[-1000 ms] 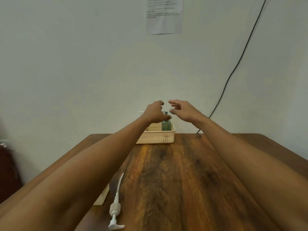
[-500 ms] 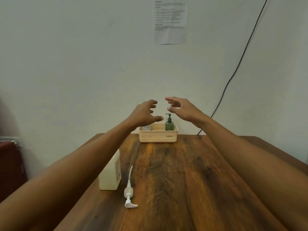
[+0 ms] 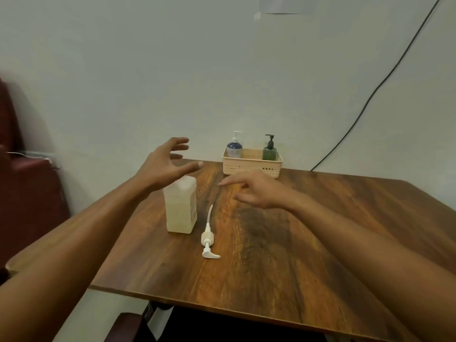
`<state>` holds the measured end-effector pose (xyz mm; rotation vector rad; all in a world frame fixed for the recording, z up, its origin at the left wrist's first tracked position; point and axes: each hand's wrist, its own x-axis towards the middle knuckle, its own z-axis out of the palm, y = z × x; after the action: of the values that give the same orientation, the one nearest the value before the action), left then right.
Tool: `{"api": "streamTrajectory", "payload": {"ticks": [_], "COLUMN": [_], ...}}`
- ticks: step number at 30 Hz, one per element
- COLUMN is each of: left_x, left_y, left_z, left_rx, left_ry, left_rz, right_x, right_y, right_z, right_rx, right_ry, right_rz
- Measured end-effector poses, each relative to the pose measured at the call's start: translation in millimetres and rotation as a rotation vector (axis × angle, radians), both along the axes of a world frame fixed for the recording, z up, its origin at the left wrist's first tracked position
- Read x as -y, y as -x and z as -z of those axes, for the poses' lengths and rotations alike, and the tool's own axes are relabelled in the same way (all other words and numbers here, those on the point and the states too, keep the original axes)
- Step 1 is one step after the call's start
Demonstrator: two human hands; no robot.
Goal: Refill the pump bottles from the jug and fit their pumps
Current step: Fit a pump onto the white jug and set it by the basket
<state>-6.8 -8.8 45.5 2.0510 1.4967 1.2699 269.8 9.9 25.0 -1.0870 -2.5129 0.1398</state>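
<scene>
A translucent white jug (image 3: 180,207) with pale liquid stands on the wooden table (image 3: 320,230), left of centre. My left hand (image 3: 167,164) hovers just above its top, fingers spread, holding nothing. A loose white pump (image 3: 208,236) with its long tube lies flat on the table right of the jug. My right hand (image 3: 256,191) floats open above the table, right of the jug. At the back, a cream basket (image 3: 251,166) holds a blue bottle (image 3: 234,147) with a white pump and a green bottle (image 3: 269,149) with a black pump.
A black cable (image 3: 370,99) runs down the wall to the table's back edge. A dark red seat (image 3: 29,193) stands to the left of the table. A paper sheet (image 3: 283,4) hangs on the wall.
Both hands have drawn back from the basket toward me. My left hand now hovers over the jug and my right hand has dropped lower. The view has tilted down and left.
</scene>
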Motion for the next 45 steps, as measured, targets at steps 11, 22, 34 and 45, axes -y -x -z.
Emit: {"api": "streamTrajectory", "payload": {"ticks": [11, 22, 34, 45], "left_x": [9, 3, 8, 22], "left_y": [23, 15, -21, -66], "left_z": [87, 105, 84, 69], "left_rx": [0.094, 0.165, 0.127, 0.144], "left_ry": [0.110, 0.008, -0.066, -0.119], "left_rz": [-0.040, -0.107, -0.007, 0.071], "right_x": [33, 35, 50, 71], "right_y": [54, 37, -15, -21], "right_z": [50, 28, -118, -157], "right_rx": [0.491, 0.202, -0.672, -0.703], "right_ry": [-0.116, -0.170, -0.156, -0.162], "right_rz": [-0.350, -0.258, -0.061, -0.101]}}
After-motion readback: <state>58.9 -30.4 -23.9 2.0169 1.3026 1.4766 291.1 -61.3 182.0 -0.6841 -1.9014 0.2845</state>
